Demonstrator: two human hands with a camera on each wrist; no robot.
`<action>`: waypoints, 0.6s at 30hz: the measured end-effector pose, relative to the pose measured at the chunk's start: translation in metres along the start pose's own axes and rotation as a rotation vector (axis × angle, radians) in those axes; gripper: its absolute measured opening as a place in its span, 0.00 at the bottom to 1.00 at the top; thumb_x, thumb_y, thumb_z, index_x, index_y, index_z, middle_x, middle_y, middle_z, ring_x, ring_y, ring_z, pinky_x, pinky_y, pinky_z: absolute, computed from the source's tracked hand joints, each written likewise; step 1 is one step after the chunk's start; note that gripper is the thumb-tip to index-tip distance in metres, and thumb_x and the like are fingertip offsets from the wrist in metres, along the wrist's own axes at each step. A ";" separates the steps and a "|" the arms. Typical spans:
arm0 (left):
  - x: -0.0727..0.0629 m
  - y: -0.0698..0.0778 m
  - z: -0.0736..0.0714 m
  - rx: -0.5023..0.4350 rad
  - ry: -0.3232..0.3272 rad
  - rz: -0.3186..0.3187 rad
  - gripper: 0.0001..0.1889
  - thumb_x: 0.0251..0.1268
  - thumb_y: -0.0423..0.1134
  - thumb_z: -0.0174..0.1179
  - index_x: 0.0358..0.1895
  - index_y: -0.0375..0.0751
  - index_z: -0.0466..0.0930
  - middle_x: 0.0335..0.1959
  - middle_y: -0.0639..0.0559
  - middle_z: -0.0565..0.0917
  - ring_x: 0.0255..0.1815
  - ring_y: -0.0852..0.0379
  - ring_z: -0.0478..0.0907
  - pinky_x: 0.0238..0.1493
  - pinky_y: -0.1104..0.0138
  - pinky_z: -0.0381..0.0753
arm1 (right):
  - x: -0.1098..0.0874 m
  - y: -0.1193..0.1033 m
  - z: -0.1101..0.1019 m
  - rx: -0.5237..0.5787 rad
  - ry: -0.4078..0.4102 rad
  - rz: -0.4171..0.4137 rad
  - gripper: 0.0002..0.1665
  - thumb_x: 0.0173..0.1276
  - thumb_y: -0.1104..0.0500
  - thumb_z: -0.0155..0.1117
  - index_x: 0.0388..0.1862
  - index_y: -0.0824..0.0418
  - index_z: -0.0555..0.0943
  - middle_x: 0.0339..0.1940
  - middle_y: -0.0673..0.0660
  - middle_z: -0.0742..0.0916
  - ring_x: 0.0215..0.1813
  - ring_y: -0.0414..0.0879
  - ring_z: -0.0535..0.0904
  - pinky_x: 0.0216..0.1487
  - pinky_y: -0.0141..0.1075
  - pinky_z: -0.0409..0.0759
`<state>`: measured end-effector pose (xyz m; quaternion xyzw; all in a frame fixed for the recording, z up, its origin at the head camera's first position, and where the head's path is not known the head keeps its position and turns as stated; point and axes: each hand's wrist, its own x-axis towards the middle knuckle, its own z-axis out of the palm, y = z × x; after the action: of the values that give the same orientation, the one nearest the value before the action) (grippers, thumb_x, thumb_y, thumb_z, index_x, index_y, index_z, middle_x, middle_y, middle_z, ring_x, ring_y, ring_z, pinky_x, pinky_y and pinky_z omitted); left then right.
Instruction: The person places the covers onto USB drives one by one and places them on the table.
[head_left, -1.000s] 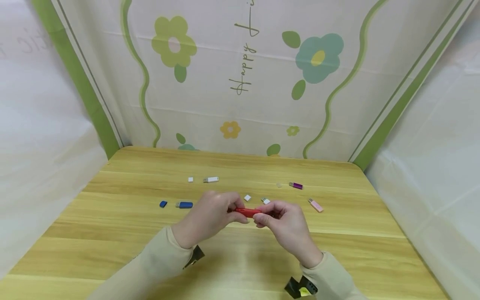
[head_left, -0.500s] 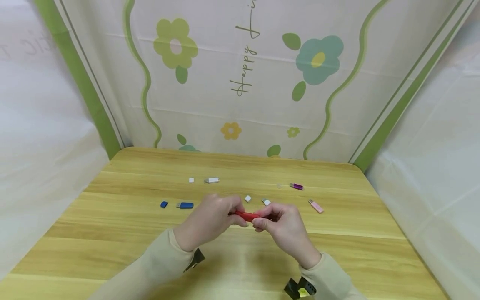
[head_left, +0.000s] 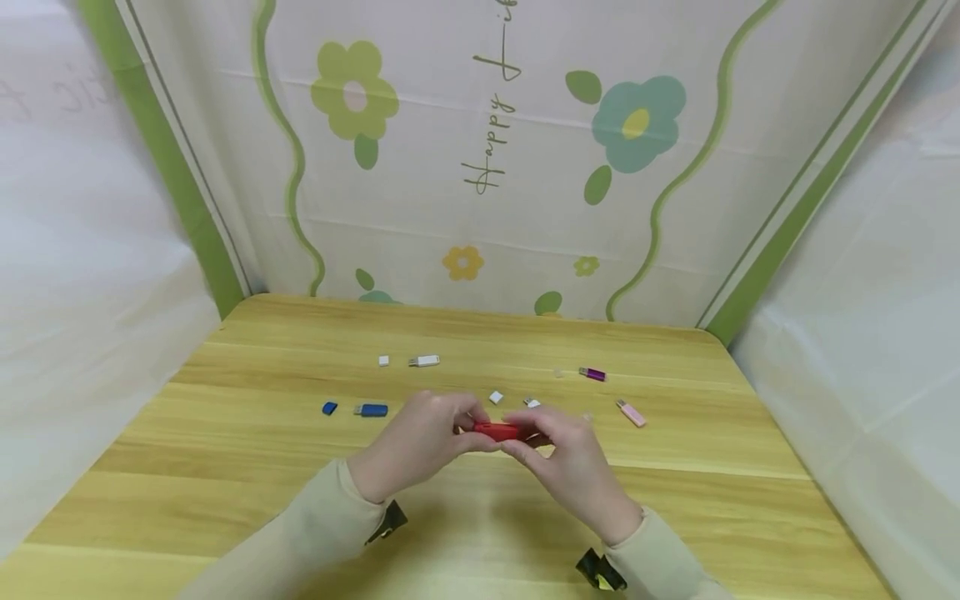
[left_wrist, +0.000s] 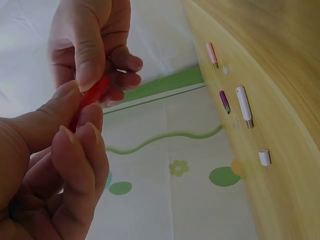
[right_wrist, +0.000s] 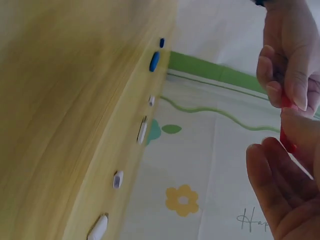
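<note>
A red USB flash drive [head_left: 497, 431] is held above the table between both hands, lying roughly sideways in the head view. My left hand [head_left: 427, 437] pinches its left end between thumb and fingers. The thumb and fingers of my right hand [head_left: 570, 458] are around its right end and partly hide it. In the left wrist view, the drive [left_wrist: 95, 92] shows as a slanted red strip between the two thumbs. From the right wrist, its lower tip [right_wrist: 289, 145] sticks out beside my right thumb, with other fingers held apart from it.
On the wooden table [head_left: 225, 467] lie a blue USB drive [head_left: 371, 410], blue cap [head_left: 329, 408], white drive [head_left: 425, 361], white caps [head_left: 383, 361] [head_left: 496, 397], another white drive [head_left: 532, 402] partly behind my right hand, a purple drive [head_left: 593, 374] and a pink drive [head_left: 632, 412]. Printed curtains surround it.
My right fingers have shifted on the red drive's right end, with thumb and forefinger straighter than before. A small clear piece now shows beside my right hand. The left hand keeps its hold.
</note>
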<state>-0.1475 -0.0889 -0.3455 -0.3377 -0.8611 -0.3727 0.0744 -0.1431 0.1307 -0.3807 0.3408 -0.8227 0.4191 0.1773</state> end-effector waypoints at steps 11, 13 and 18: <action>0.002 -0.005 0.003 -0.063 -0.054 -0.088 0.08 0.57 0.41 0.72 0.32 0.46 0.83 0.28 0.56 0.87 0.18 0.67 0.76 0.20 0.70 0.77 | 0.004 0.006 0.005 -0.359 0.036 -0.364 0.19 0.53 0.64 0.80 0.44 0.62 0.85 0.42 0.52 0.86 0.43 0.46 0.82 0.49 0.37 0.82; 0.003 -0.006 0.003 -0.077 -0.073 -0.106 0.07 0.58 0.41 0.72 0.33 0.46 0.82 0.28 0.57 0.87 0.15 0.66 0.75 0.19 0.70 0.76 | 0.004 0.007 0.006 -0.384 0.029 -0.379 0.18 0.53 0.64 0.79 0.44 0.63 0.85 0.42 0.52 0.85 0.43 0.47 0.81 0.49 0.38 0.82; 0.004 -0.011 0.004 -0.075 -0.085 -0.117 0.07 0.57 0.42 0.72 0.34 0.48 0.83 0.28 0.60 0.86 0.20 0.66 0.78 0.22 0.70 0.78 | 0.007 0.006 0.006 -0.413 -0.002 -0.392 0.18 0.52 0.64 0.80 0.42 0.63 0.85 0.41 0.52 0.84 0.42 0.46 0.79 0.46 0.35 0.81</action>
<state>-0.1573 -0.0892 -0.3536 -0.3048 -0.8672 -0.3937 0.0029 -0.1518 0.1258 -0.3833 0.4503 -0.8094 0.1998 0.3198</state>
